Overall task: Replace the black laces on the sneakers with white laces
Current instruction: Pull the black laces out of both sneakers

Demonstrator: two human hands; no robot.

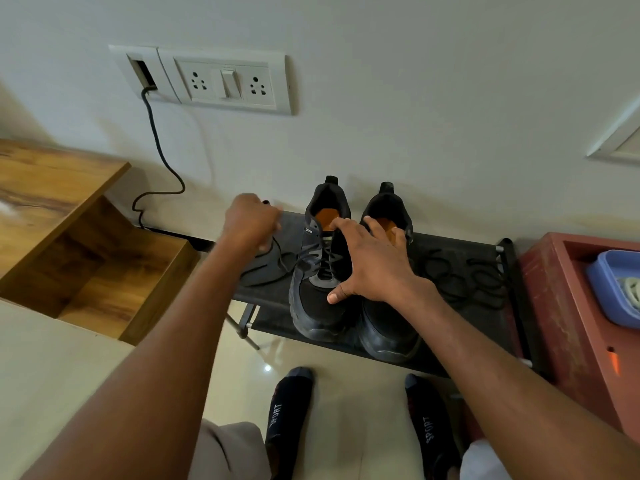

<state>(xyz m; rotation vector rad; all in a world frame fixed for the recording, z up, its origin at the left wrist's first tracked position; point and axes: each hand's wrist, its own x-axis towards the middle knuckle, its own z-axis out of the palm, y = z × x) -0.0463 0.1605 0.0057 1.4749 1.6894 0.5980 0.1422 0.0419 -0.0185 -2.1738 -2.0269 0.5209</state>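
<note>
Two black sneakers stand side by side on a low black shoe rack (381, 355), toes toward me. The left sneaker (317, 306) still carries a black lace (282, 259), part of it pulled out to the left. My left hand (251, 221) grips that lace's end, raised left of the shoe. My right hand (370, 261) lies spread with straight fingers over the tongues of the left sneaker and the right sneaker (389, 327), holding them down. A loose black lace (460, 275) lies coiled on the rack's right part. White laces (632, 292) sit in a blue tray (609, 289).
A wooden open-front cabinet (86, 244) stands at the left. A red-brown box (571, 323) holding the blue tray is at the right. The wall carries a socket panel (225, 81) with a black cable (162, 161) hanging down. My socked feet (291, 410) stand on the tiled floor.
</note>
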